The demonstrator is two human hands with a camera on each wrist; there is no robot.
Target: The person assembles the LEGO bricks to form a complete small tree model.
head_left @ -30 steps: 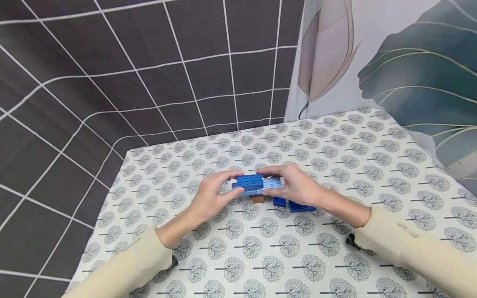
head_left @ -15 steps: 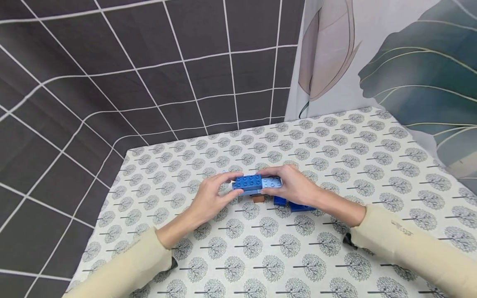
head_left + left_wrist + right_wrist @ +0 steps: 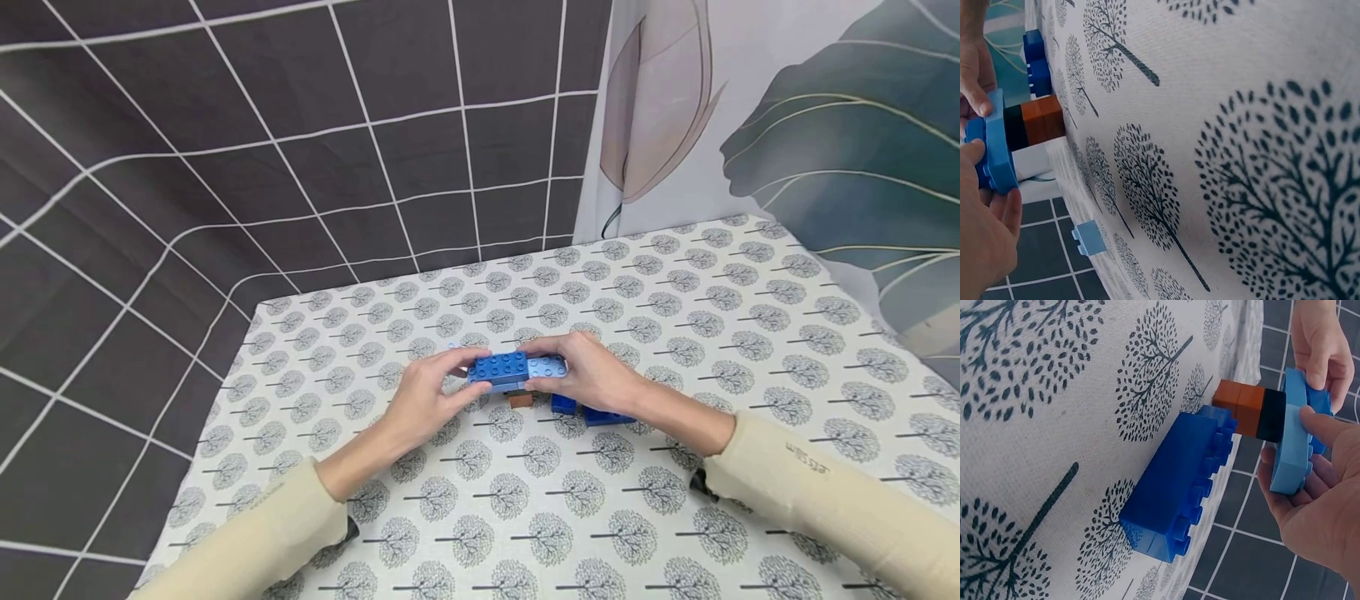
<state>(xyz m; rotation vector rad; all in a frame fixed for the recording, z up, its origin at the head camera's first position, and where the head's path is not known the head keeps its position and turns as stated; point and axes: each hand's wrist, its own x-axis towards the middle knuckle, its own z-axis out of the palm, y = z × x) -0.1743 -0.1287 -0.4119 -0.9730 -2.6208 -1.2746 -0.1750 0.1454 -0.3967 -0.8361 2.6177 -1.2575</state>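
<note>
A dark blue brick lies across the top of a light blue brick, in the middle of the head view. Beneath them, a black brick and orange-brown bricks form a column standing on the cloth. My left hand grips the dark blue brick's left end, its thumb in front and fingers behind. From the other side my right hand pinches the light blue brick between thumb and fingers. The right wrist view has that thumb pressed against the light blue side.
Loose dark blue bricks lie on the tree-print cloth just right of the column, a small one and a larger one. A small light blue brick sits beyond the left hand. Dark gridded fabric hangs behind the table.
The right hand and forearm have shifted slightly left, and the dark blue brick moved a little with them. Both hands keep their hold on the bricks.
</note>
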